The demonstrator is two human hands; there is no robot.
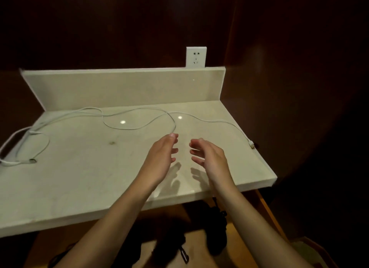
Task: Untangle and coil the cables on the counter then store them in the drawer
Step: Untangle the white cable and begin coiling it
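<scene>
**Hands poised over tangled cables**

Pale stone counter (79, 177) against a dark wall, white socket (196, 56) above the back ledge. White cables (137, 127) sprawl loose across it, bunched at the left edge, one plug (252, 143) near the right edge. Left hand (161, 157) and right hand (207, 157) hover mid-counter, palms facing, fingers relaxed and spread, holding nothing. One cable end lies by the left fingertips; contact unclear.
</scene>
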